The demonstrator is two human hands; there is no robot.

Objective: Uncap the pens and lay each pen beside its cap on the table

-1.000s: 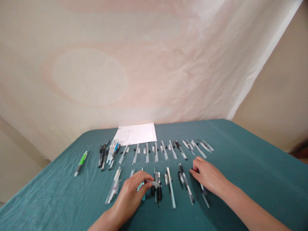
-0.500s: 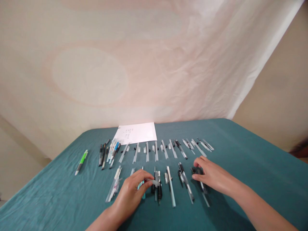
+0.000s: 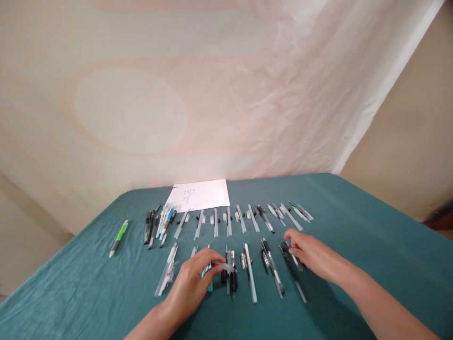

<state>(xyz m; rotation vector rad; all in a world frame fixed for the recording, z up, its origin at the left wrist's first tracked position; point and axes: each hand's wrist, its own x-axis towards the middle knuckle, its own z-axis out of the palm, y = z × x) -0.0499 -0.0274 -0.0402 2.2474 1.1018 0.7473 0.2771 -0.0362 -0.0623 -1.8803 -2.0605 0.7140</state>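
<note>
Many pens lie in two rows on a teal tablecloth (image 3: pixel 354 226). My left hand (image 3: pixel 193 283) rests over the near row, its thumb and fingers pinched on a clear pen part (image 3: pixel 222 267) just above a black pen (image 3: pixel 233 278). My right hand (image 3: pixel 311 255) is at the right end of the near row, fingers curled around a clear pen (image 3: pixel 295 250) beside a dark pen (image 3: pixel 290 269). A pale pen (image 3: pixel 249 274) and a black-and-clear pen (image 3: pixel 272 267) lie between my hands.
A white sheet of paper (image 3: pixel 200 194) lies at the table's far edge. The far row of clear pens (image 3: pixel 240 218) spans the middle. A bundle of dark and blue pens (image 3: pixel 159 224) and a lone green pen (image 3: pixel 119 237) lie at left. A pale cloth backdrop hangs behind.
My right hand has drawn its fingers in and lifted a clear pen at the right end of the near row. My left hand has barely moved.
</note>
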